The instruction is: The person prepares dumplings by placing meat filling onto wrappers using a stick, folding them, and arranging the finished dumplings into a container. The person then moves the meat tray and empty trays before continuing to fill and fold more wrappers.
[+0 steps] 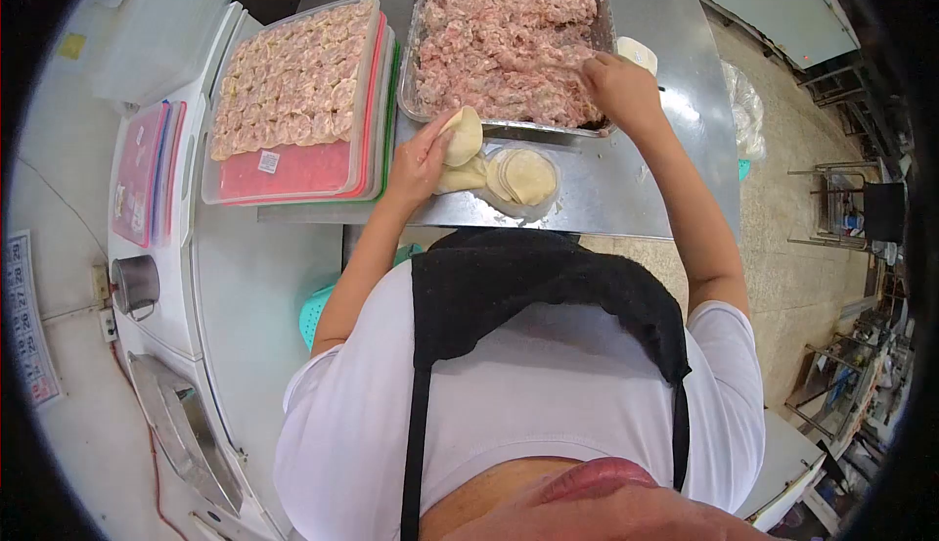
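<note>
My left hand (421, 161) is closed on a round dumpling wrapper (465, 136), holding it up by the near edge of the metal tray (504, 128). Ground meat filling (504, 42) is heaped in that tray. Over the tray's right side, my right hand (624, 93) has its fingers closed at the meat; whatever tool they grip is too hidden to name. Just right of my left hand, a stack of round wrappers (523, 177) lies on the metal table, with more pale dough (464, 177) beside it.
Left of the meat stands a stack of lidded-style plastic trays (367, 164), the top one with rows of filled dumplings (289, 81). A small white object (638, 55) sits beyond my right hand. The table's edge (626, 225) runs close to my apron (528, 287).
</note>
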